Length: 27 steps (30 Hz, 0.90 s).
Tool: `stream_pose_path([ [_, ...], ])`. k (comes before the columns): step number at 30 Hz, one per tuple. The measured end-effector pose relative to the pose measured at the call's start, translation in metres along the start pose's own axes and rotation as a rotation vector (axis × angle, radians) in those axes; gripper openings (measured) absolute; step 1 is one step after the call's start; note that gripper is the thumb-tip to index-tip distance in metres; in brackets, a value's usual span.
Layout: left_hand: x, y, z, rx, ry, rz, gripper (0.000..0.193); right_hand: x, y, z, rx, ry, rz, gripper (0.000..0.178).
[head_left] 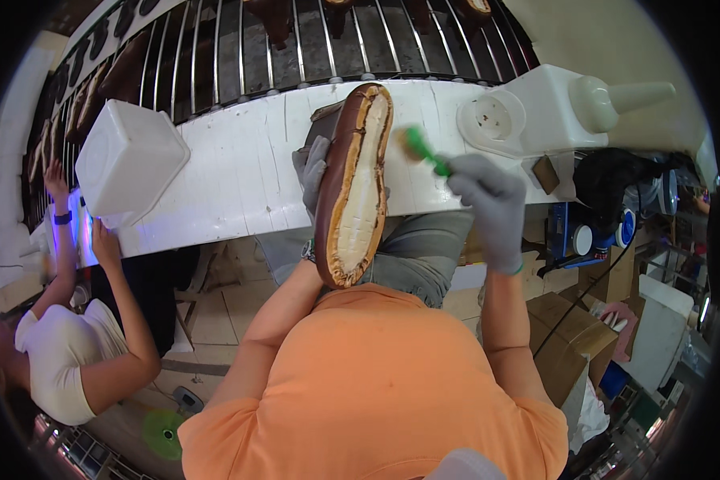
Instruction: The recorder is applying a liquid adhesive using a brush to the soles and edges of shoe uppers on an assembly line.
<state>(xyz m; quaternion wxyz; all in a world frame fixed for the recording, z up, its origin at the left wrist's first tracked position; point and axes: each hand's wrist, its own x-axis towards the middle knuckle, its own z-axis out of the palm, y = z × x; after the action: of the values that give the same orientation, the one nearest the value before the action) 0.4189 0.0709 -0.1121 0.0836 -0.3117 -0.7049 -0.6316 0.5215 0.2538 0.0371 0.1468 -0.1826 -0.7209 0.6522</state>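
Left hand [313,172] grips brown shoe [358,192]; right hand [490,190] grips green brush [418,144]. White bench [244,172] lies beyond both hands, metal-barred rack [326,40] behind it, cartons [558,332] to their right.

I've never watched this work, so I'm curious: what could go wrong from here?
The left hand holds the shoe, one end past the near edge of the bench; if it slips, the shoe could fall. The brush, in the right hand, is over the bench, so anything on it might drip there. A wide swing could knock the tub.
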Motion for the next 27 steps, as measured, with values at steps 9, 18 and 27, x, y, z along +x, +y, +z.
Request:
stream_pose_path([
  [9, -0.018, -0.034, 0.01, -0.149, 0.066, -0.12, 0.06, -0.018, 0.012, 0.04, -0.207, -0.052, -0.109, 0.023],
  [18, 0.008, -0.01, 0.009, 0.12, 0.193, 0.322, 0.048, 0.036, 0.043, 0.028, -0.318, 0.087, 0.015, 0.021],
  [27, 0.014, -0.003, 0.002, 0.15, 0.1, 0.307, 0.042, 0.072, 0.048, 0.007, -0.289, 0.017, 0.025, 0.02],
])
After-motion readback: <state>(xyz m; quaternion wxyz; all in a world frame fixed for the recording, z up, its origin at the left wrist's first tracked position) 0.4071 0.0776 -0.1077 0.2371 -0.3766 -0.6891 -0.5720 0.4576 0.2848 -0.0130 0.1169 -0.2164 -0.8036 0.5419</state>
